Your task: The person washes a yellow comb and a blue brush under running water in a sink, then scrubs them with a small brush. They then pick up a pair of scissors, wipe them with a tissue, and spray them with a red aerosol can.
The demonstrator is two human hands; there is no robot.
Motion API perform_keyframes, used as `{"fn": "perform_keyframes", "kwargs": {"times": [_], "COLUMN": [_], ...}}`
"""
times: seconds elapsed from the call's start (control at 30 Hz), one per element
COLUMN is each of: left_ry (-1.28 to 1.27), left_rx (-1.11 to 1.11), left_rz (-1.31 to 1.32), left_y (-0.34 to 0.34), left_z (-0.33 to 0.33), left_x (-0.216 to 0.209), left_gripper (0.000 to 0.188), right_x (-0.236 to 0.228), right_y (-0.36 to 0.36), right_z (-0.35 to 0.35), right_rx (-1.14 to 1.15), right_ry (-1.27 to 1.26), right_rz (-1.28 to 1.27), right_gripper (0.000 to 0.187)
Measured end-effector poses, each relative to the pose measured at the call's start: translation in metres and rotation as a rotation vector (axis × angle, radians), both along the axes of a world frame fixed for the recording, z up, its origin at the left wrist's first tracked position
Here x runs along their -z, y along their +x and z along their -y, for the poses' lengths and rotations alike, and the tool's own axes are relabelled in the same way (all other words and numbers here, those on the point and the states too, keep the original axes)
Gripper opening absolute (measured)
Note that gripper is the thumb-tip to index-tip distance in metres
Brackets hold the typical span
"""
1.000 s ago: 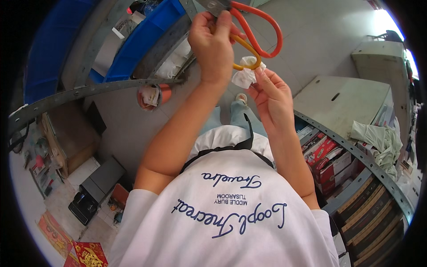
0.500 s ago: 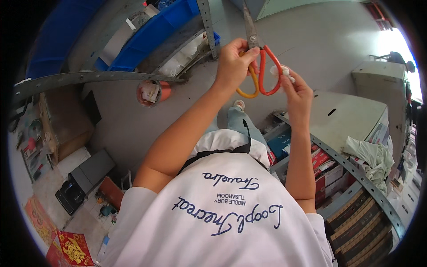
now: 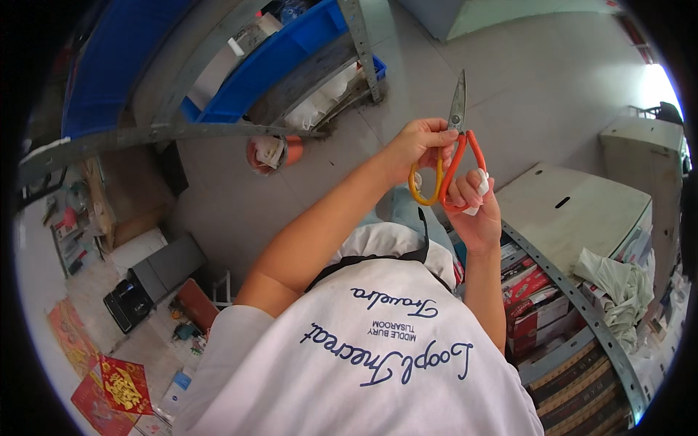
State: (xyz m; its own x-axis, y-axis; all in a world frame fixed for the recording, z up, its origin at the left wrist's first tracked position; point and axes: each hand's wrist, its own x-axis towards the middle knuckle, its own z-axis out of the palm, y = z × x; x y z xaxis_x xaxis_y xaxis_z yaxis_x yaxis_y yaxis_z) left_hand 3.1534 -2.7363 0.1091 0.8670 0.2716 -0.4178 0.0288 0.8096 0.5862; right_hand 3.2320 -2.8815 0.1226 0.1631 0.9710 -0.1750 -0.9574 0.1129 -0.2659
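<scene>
A pair of scissors with one yellow and one orange handle loop is held up in front of me, its metal blades together and pointing away. My left hand grips it near the pivot, thumb over the top of the handles. My right hand is closed with a crumpled white tissue in it, the fingers curled around the lower part of the orange loop. The tissue sticks out beside the fingers; the rest of it is hidden in the hand.
At the upper left stands a metal shelf with a blue bin. Beneath it sits an orange bucket with rubbish inside. A pale cabinet and a rack of boxes are on my right. A dark grey machine lies to the left.
Both hands and the scissors have come closer to my body and shifted right in the view. My right fingers, formerly beside the orange loop, now curl around it with the tissue.
</scene>
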Motion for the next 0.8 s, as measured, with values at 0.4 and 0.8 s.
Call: {"fn": "perform_keyframes", "kwargs": {"times": [0.4, 0.8], "left_ry": [0.576, 0.433], "left_rx": [-0.258, -0.164], "left_rz": [-0.311, -0.288], "left_y": [0.103, 0.245], "left_z": [0.030, -0.064], "left_x": [0.011, 0.030], "left_gripper": [0.012, 0.010], "right_x": [0.047, 0.056], "right_y": [0.094, 0.212], "right_z": [0.006, -0.092], "right_rx": [0.376, 0.350], "right_ry": [-0.838, -0.998], "right_rz": [1.067, 1.752], "right_gripper": [0.025, 0.033]}}
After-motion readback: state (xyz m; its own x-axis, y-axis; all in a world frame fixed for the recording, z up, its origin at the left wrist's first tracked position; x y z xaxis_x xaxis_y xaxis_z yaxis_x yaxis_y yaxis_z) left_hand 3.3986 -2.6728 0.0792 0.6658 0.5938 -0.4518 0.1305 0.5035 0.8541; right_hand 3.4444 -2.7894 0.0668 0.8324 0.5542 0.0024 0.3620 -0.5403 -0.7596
